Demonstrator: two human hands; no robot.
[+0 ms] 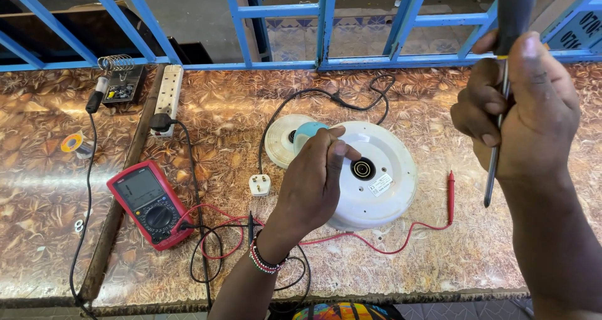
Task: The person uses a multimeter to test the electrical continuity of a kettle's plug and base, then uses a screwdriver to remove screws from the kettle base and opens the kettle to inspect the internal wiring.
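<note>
So the person's left hand (pixel 311 185) is down on the bench with the fingers pinched shut around a small teal part (pixel 308 131), which pokes out just above the fingertips. Right under and beside that grip sits a round white base (pixel 382 198), underside up, with a dark ring in the middle just right of the thumb. Tucked behind the teal bit, a little left of the hand, is a smaller cream disc (pixel 281 143).

The right hand (pixel 520 116) is lifted up and off to the right, well apart from the base, fist closed tight on a screwdriver (pixel 501 94). Its black handle sticks up out of the top of the fist and the shaft hangs down out the bottom, tip in the air over the bench.

Below and left of the left wrist there's a mess of red and black leads running to a red multimeter (pixel 149 202). One red probe (pixel 450 194) lies just past the base's right edge, below the screwdriver tip. A white plug (pixel 259 184) sits just left of the left hand, its black cord looping away behind the base. Farther left: a white power strip (pixel 168 94), a soldering iron stand (pixel 122 82) and a solder roll (pixel 72 142). The whole lot rests on a brown patterned bench (pixel 439 257).
</note>
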